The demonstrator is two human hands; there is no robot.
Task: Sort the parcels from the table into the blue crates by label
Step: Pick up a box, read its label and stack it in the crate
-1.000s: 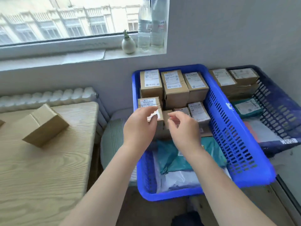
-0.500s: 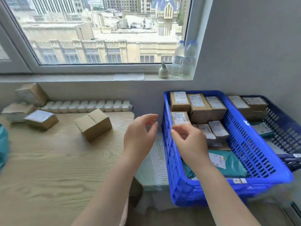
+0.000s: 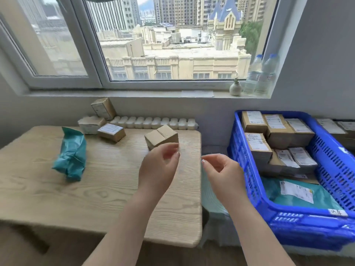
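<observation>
On the wooden table [image 3: 57,192] lie a plain cardboard box [image 3: 161,138], a teal mailer bag [image 3: 72,153], a labelled box [image 3: 111,131] and two more boxes at the back, one [image 3: 91,124] lying flat and the other [image 3: 103,108] leaning on the wall. My left hand [image 3: 158,169] hovers just in front of the plain box, fingers curled and apart, empty. My right hand [image 3: 223,172] hangs over the table's right edge, also empty. The blue crate [image 3: 247,169] at the right holds several labelled boxes and a teal mailer [image 3: 299,192].
A white radiator [image 3: 153,122] runs behind the table. A second, darker crate [image 3: 343,131] with parcels shows at the far right edge. Two water bottles [image 3: 261,75] and a small vase [image 3: 235,88] stand on the windowsill. A pale green seat [image 3: 213,206] fills the gap between table and crate.
Both hands have left the blue crate and swung left over the table, empty. My view has turned left and up, bringing the teal mailer and more of the table's boxes into sight.
</observation>
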